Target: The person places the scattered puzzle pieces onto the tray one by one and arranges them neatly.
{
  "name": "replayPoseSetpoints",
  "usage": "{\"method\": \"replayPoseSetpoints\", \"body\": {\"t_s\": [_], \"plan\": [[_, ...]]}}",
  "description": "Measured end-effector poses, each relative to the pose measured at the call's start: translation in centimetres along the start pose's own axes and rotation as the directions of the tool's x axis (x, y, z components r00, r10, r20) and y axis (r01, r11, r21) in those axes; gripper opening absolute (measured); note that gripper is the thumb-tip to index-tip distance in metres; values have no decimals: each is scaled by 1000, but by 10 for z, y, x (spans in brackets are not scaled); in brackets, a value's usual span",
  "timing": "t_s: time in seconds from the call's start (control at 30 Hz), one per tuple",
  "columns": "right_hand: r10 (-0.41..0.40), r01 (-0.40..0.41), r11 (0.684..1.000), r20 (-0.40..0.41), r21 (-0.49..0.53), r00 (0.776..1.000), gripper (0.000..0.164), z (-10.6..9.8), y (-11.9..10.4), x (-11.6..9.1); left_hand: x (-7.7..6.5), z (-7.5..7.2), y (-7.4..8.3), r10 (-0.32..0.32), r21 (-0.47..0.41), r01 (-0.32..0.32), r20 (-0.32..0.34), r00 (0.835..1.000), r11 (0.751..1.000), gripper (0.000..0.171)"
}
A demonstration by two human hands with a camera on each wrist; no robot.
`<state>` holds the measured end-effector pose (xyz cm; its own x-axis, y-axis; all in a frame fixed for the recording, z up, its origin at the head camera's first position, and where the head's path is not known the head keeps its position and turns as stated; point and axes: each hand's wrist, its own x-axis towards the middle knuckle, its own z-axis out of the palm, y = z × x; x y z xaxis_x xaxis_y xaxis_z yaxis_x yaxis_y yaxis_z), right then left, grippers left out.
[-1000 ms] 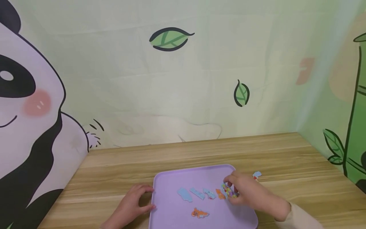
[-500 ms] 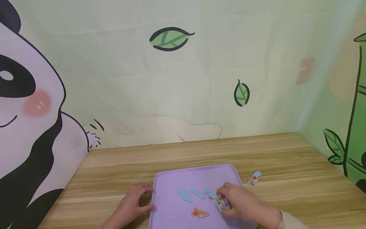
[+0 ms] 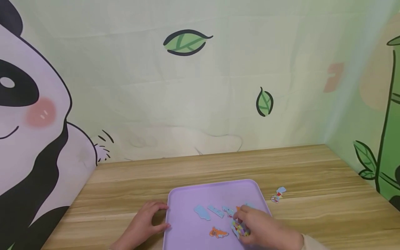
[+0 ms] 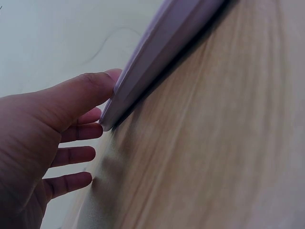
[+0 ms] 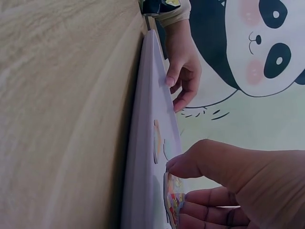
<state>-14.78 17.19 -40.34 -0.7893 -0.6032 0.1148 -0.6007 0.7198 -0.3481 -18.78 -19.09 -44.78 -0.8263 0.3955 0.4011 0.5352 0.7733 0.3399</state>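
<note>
My right hand (image 3: 259, 224) pinches a multicoloured jigsaw puzzle piece (image 3: 238, 228) between thumb and fingers, close over the right half of a lilac tray (image 3: 200, 189). In the right wrist view the puzzle piece (image 5: 172, 198) is tilted, its thin edge showing. Left of the held piece lies an orange puzzle piece (image 3: 218, 232) with a bluish edge. Farther back are a pale blue piece (image 3: 202, 212), a narrow blue piece (image 3: 216, 211) and a blue piece with red (image 3: 227, 210). My left hand (image 3: 145, 220) touches the tray's left rim with spread fingertips and thumb.
On the wooden table (image 3: 134, 177), right of the tray, lie small puzzle pieces (image 3: 276, 198). More pieces on the tray are partly hidden behind the right hand. A panda-printed cloth (image 3: 47, 114) lines the left side, and a pale green backdrop (image 3: 200, 97) stands behind the table.
My right hand has moved left and toward me across the tray with the multicoloured puzzle piece, uncovering small pieces on the table. The left hand stays at the rim.
</note>
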Motion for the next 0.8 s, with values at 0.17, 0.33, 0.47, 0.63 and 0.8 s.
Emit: {"method": "replayPoseSetpoints", "body": {"t_s": [0.17,0.33,0.47,0.63,0.8], "plan": [[41,-40,999,31,-33,999,42,4,-3,0,0,-1,0,-2,-7,2,7,1000,1000,44],[37,-36,999,58,-20,998,42,8,-3,1,1,-2,2,-32,-32,33,39,999,999,43],[-14,16,998,37,-52,999,36,11,-1,1,1,-3,2,-42,-33,44,52,998,998,43],[-59,61,992,19,-108,998,36,12,0,0,1,-3,2,-38,-35,40,54,998,999,43],[-64,67,991,31,-117,997,37,11,0,0,1,-3,2,-23,-27,24,36,999,999,43]]}}
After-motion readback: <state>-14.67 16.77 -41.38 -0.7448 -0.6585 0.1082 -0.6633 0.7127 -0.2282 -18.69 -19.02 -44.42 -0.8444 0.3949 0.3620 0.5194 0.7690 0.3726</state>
